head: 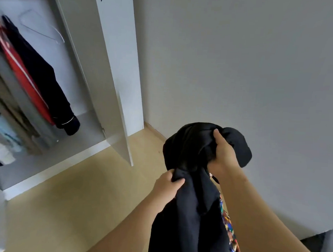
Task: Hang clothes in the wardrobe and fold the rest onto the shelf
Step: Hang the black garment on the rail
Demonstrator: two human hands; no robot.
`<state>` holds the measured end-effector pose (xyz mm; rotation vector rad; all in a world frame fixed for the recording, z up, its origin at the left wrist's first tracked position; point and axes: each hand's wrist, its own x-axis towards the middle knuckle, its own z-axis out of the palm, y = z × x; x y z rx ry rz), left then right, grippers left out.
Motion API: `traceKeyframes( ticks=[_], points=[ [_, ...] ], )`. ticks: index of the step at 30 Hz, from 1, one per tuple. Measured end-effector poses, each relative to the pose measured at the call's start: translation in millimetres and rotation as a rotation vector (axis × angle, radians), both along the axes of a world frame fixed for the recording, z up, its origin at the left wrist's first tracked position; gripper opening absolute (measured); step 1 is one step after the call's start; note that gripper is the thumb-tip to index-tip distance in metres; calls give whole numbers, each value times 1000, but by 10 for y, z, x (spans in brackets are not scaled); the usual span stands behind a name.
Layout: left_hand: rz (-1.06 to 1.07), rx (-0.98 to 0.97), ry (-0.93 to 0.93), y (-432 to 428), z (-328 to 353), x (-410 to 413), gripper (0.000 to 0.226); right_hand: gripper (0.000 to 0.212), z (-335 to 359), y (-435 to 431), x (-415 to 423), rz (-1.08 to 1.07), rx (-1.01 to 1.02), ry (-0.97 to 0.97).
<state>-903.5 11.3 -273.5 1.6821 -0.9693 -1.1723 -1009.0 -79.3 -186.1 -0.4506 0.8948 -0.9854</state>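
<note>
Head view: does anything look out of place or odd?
Nothing damaged or spilled. The black garment is bunched, gripped by the left hand and right hand, not on a hanger. One bare wire hanger hangs in the wardrobe. A multicoloured fabric peeks from behind it.

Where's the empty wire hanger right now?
Head view, upper left: the empty wire hanger hangs inside the wardrobe, just right of the dark garment.
</note>
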Motion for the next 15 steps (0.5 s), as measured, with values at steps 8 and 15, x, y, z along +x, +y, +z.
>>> traceKeyframes(
  ticks=[8,15],
  points=[
    [298,31,785,-301,501,58,30,49,-451,190,-235,320,-355,350],
    [472,-91,745,-467,746,397,42,34,-721,417,-364,679,-241,730]
  ],
)
